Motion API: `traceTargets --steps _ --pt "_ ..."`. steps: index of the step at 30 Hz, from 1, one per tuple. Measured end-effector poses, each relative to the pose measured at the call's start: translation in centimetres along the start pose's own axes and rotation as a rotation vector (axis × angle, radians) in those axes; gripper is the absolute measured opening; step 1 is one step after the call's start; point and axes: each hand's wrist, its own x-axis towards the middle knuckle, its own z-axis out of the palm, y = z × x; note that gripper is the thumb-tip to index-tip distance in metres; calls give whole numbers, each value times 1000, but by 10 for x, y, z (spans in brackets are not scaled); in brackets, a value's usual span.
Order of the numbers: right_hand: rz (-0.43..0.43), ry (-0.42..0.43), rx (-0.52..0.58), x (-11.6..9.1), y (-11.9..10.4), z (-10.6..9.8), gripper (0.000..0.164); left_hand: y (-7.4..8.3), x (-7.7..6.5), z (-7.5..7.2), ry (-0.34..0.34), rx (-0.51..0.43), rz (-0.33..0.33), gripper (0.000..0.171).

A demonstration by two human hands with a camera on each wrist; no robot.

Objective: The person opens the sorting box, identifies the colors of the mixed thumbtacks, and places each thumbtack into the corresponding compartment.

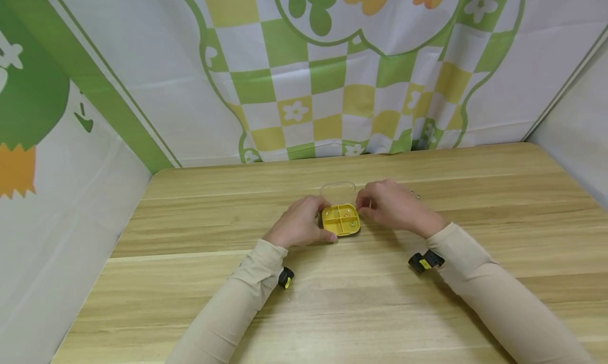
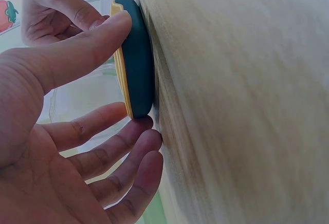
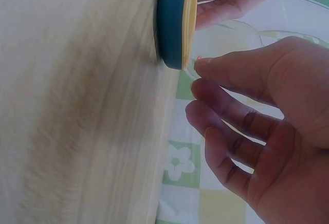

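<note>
A small yellow box [image 1: 341, 220] with four compartments sits on the table, its clear lid [image 1: 338, 183] raised at the back. Its outer shell [image 2: 138, 59] is dark teal. Tiny coloured pieces lie in the right-hand compartments, one orange-red [image 1: 347, 214], one greenish [image 1: 353, 224]. My left hand [image 1: 304, 221] holds the box from the left, thumb along the front edge and fingers at the back. At the box's right edge, my right hand [image 1: 391, 206] has thumb and index finger brought together. A tiny red piece [image 3: 199, 57] shows at the thumb tip, mostly hidden by the fingers.
A couple of tiny shiny pieces [image 1: 415, 194] lie on the wooden table [image 1: 332, 311] behind the right hand. A green, white and yellow checkered curtain [image 1: 328, 84] hangs at the table's back edge. Black straps [image 1: 426, 261] circle both wrists.
</note>
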Motion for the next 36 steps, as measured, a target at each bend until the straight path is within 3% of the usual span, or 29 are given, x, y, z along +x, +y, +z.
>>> traceTargets --steps 12,36 --pt "-44 43 22 0 -5 7 7 1 0 0 -5 -12 3 64" --pt "31 16 1 0 -9 12 5 -1 0 1 -5 -17 0 65"
